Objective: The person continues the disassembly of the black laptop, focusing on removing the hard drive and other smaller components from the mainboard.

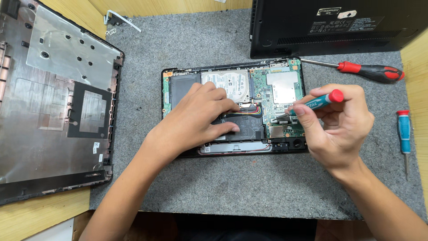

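Both forearms are coming in from the bottom edge over the grey felt mat [223, 187]. On this mat the opened small laptop [234, 109] is lying with its inside parts showing, in the middle of the view. The left hand [196, 118] is lying flat and open on the black battery [243, 127], with the fingers spread and pressing down. The right hand [336, 122] is gripping closed around a small teal screwdriver with a red cap [321, 101], and its tip is pointing down to the green circuit board [278, 96]. A silver hard drive [232, 84] is sitting just above the left hand. A removed bottom cover [53, 98] is lying far left, a red-handled screwdriver [370, 71] and a blue screwdriver [404, 134] at the right.
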